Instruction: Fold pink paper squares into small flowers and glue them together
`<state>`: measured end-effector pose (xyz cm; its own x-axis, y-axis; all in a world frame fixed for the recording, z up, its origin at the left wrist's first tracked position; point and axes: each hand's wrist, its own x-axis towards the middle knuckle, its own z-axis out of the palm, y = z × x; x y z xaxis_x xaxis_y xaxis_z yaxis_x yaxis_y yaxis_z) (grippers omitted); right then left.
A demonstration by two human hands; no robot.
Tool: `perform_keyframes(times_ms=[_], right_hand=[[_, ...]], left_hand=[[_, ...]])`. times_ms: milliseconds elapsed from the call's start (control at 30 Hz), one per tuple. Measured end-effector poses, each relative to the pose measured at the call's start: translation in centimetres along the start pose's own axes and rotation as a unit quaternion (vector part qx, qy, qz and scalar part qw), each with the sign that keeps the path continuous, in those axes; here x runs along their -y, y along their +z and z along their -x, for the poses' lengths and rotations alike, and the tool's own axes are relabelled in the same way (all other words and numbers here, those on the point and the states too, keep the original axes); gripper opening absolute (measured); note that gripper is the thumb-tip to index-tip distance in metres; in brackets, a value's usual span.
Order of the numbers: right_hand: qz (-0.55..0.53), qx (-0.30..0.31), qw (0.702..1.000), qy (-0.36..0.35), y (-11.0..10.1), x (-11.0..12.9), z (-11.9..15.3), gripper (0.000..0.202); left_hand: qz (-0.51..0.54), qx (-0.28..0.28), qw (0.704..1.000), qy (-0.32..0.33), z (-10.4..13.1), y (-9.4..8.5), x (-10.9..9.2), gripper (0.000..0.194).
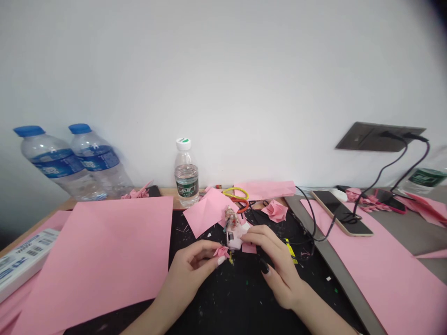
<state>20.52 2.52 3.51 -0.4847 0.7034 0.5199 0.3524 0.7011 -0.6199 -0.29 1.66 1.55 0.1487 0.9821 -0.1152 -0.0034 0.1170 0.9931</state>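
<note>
My left hand (195,267) pinches a small pink folded paper flower (221,252) between thumb and fingers, near the middle of the black work surface. Just right of it, my right hand (277,263) reaches over a small pale pink object (234,235) with a beaded-looking top; its kind is unclear. The fingertips of that hand touch the object's right side, while the thumb stays apart. A square pink paper sheet (209,211) lies behind the object. Farther back right sits a larger folded pink paper piece (275,211).
Yellow-handled scissors (235,193) lie near the wall. A water bottle (186,174) stands behind; two large bottles (94,160) lean at left. Big pink sheets (115,260) cover the left side. Cables run from the wall socket (377,136) to a phone (342,214) at right.
</note>
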Motion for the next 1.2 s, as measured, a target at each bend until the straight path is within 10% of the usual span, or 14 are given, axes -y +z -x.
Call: perform_keyframes(times_ms=[1200], right_hand=[[-0.135, -0.051, 0.959, 0.243, 4.1, 0.3, 0.2, 0.01]], left_hand=[[-0.046, 0.048, 0.998, 0.005, 0.2, 0.1, 0.8, 0.011]])
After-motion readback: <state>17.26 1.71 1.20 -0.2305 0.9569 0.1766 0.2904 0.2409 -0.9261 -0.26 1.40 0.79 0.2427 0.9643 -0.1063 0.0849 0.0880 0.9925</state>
